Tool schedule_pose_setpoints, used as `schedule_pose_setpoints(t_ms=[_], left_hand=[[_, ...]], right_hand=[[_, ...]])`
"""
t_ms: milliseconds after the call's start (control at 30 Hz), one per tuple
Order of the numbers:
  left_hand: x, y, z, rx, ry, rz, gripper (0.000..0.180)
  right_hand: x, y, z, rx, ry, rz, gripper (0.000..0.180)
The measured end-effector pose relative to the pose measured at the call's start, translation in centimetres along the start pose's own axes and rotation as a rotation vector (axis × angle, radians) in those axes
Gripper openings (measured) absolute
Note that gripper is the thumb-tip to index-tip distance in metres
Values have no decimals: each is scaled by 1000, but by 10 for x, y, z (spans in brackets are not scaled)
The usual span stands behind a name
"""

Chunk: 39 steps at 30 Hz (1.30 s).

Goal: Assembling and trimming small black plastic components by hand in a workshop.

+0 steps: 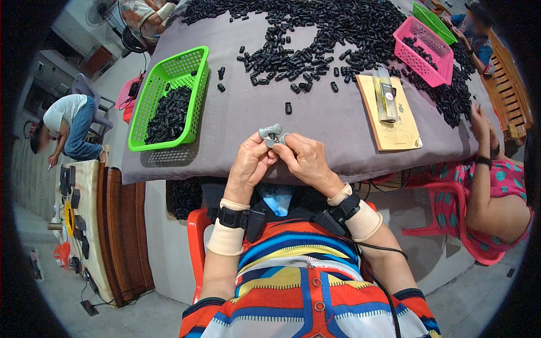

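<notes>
While pinched, grey piece [270, 133] (perhaps metal)

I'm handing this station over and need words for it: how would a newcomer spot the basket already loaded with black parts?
Start at the grey-covered table strewn with small black parts. On its left edge, left of the person's left hand, lies the green basket, with black parts heaped in its near half. The pink basket and another green one sit far right.

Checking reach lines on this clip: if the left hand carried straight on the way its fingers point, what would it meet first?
The left hand points up and right at the small grey part in its grip, then the right hand; depth unclear.
</notes>
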<state>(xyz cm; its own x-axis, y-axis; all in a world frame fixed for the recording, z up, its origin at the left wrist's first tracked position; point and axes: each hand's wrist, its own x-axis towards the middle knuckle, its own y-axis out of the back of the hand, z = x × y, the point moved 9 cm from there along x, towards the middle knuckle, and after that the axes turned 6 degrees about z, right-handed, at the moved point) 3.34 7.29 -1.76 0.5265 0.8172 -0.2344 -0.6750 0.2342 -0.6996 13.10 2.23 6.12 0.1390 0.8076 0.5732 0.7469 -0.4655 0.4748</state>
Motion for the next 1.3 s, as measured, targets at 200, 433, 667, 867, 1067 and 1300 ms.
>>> schedule_pose_setpoints(t_ms=[200,433,667,867,1067,1300], left_hand=[[0,-2,1,3,6,-12,25],[-5,-2,8,87,-17,33,23],[-39,9,150,549,-480,346,25],[-47,57,245,986,-782,684,25],[10,-15,123,1087,-550,385,19],[61,-62,58,1455,-745,269,20]], right_hand=[[2,-1,0,5,-2,-2,23],[0,2,6,36,-64,53,23],[1,10,15,173,-178,76,25],[3,10,15,185,-177,101,26],[-6,13,52,463,-423,206,34],[-9,9,57,685,-551,196,38]])
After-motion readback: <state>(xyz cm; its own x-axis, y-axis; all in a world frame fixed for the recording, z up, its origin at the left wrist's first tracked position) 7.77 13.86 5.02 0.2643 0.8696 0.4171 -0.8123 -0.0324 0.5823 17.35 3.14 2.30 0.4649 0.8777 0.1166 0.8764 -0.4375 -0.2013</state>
